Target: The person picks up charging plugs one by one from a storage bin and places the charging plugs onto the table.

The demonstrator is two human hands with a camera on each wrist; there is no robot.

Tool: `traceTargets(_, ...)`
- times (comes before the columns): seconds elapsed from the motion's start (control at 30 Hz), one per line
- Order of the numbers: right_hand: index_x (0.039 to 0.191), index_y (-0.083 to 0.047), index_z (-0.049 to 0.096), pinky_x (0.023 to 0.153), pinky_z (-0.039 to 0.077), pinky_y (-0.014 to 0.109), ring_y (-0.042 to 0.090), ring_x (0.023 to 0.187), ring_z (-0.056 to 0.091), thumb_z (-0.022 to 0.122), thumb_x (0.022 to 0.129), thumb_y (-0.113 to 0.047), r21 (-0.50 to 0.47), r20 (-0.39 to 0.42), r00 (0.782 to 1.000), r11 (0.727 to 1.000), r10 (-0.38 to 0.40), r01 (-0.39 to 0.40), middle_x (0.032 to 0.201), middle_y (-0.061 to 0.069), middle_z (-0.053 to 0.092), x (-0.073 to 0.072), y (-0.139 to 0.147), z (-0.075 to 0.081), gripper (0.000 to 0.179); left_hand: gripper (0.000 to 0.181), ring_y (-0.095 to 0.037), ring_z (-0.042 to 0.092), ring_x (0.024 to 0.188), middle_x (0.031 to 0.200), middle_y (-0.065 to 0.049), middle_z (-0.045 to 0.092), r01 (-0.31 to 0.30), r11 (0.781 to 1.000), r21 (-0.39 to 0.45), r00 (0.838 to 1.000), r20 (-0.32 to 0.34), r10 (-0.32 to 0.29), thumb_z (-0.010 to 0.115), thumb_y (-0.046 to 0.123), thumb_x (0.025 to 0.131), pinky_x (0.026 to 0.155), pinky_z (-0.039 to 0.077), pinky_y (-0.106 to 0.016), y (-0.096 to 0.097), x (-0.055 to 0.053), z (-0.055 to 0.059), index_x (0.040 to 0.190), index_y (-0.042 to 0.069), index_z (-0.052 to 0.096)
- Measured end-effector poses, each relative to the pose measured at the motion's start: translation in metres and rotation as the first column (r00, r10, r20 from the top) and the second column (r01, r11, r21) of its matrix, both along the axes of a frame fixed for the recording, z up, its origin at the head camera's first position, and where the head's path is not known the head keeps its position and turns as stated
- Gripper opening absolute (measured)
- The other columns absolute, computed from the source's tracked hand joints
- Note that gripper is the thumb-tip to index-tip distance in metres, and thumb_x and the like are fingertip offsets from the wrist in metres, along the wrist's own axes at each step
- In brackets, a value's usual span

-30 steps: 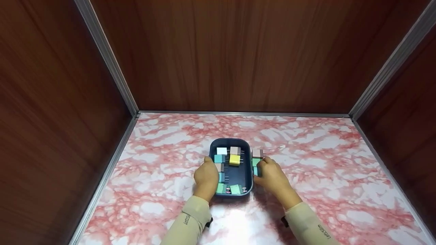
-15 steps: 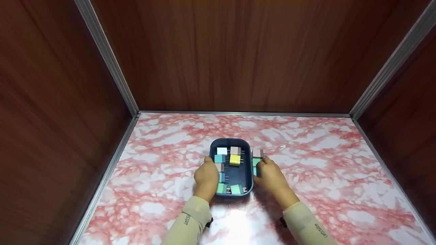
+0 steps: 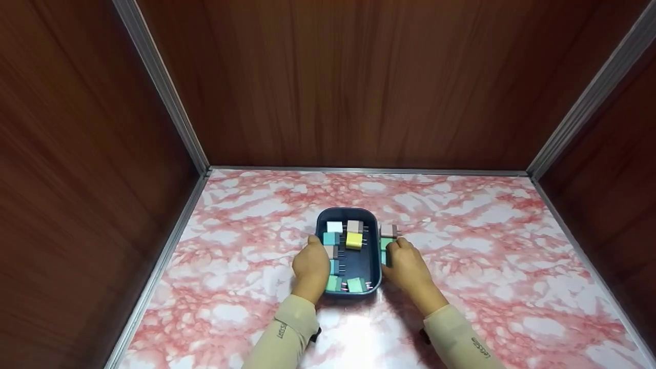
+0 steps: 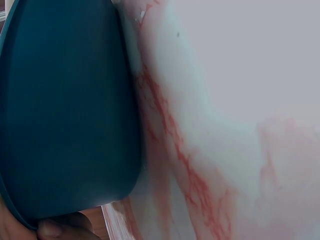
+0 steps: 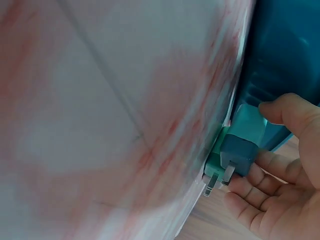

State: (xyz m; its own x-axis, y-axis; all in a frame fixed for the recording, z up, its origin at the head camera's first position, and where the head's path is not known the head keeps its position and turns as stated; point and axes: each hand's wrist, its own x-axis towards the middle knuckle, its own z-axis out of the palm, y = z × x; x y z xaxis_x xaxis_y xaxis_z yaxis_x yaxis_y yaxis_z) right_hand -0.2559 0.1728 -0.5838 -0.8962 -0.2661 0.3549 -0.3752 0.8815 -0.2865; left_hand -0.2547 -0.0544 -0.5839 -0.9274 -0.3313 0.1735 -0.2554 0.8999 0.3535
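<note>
A dark blue rectangular bin [image 3: 379, 282] stands on the table with several plug-in phone chargers inside, among them a yellow charger [image 3: 353, 240] and a white charger [image 3: 334, 227]. My left hand [image 3: 311, 265] grips the bin's left wall, its fingertips [image 4: 52, 228] showing under the rim in the left wrist view. Outside the right wall, my right hand [image 3: 410, 266] pinches a teal charger [image 5: 250, 123] between thumb and fingers, prongs pointing away from the bin. Beyond it a green charger [image 5: 214, 161] and a beige charger [image 3: 388, 231] line up along the same wall.
The table [image 3: 246, 246] has a red and white marbled top. Brown wood-grain panels [image 3: 338, 82] rise at the back and both sides, joined by grey metal strips [image 3: 169, 92]. Inside the bin, beige, teal and green chargers lie along the left side and the near end.
My right wrist and sleeve have shifted slightly left, and less of the teal charger shows beside my thumb. My left hand and the bin stay practically in place.
</note>
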Motion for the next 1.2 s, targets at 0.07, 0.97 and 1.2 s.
traceTargets(0.07,0.094,0.0,0.064,0.079,0.052,0.053,0.035,0.082,0.063,0.086,0.073,-0.024,0.004,-0.003,1.0,1.0,0.0,0.0,0.097,0.016,0.059,0.0003,0.0003,-0.0004,0.039,0.011,-0.031,0.072,0.065,0.075,-0.016,0.074,0.004,1.0,0.008,1.0,0.004,-0.004,0.049,0.005,0.097,0.053,0.054,-0.046,-0.0004,0.0001,0.0006,0.105,0.004,0.057)
traceTargets(0.97,0.093,-0.002,0.064,0.076,0.052,0.052,0.034,0.079,0.061,0.085,0.075,-0.025,-0.006,0.031,0.999,0.999,-0.032,0.032,0.097,0.014,0.056,-0.0013,-0.0016,-0.003,0.036,0.006,-0.031,0.072,0.064,0.072,-0.016,0.073,0.002,1.0,-0.015,0.998,-0.056,-0.003,0.052,0.006,0.096,0.053,0.055,-0.047,0.0005,0.0013,0.0005,0.1,0.004,0.056)
traceTargets(1.2,0.093,-0.001,0.064,0.076,0.052,0.052,0.034,0.08,0.062,0.085,0.075,-0.023,-0.006,0.047,0.998,1.0,-0.03,0.031,0.097,0.015,0.056,-0.002,-0.0017,-0.0034,0.035,0.005,-0.032,0.073,0.065,0.074,-0.017,0.074,0.001,1.0,0.005,0.999,-0.043,0.0,0.052,0.006,0.096,0.054,0.055,-0.049,0.0001,0.0018,0.0012,0.1,0.005,0.055)
